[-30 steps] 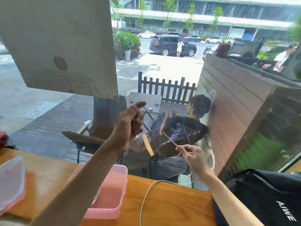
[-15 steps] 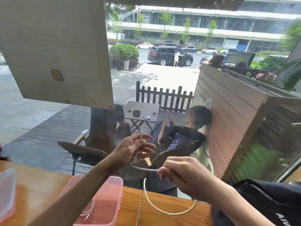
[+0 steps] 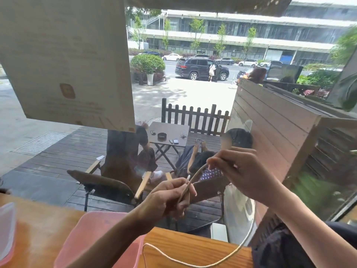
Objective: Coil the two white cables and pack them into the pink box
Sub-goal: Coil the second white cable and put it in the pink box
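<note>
My left hand (image 3: 168, 198) is raised above the wooden table and pinches the plug end of a white cable (image 3: 195, 176) together with a loop of it. My right hand (image 3: 239, 171) is higher and to the right, fingers curled round the same cable. From there the cable hangs in a long arc (image 3: 249, 235) down onto the table and runs back to the left. The open pink box (image 3: 96, 229) stands on the table under my left forearm. Its inside is mostly hidden by the arm.
The pink box's lid (image 3: 6, 231) lies at the table's left edge. A dark bag (image 3: 286, 246) sits on the right under my right arm. A large window with a paper sign (image 3: 65, 60) stands right behind the table; people sit outside.
My right hand rose up and to the right, drawing the cable into a wider loop. My left hand shifted right and down, and now holds the cable's end with a loop.
</note>
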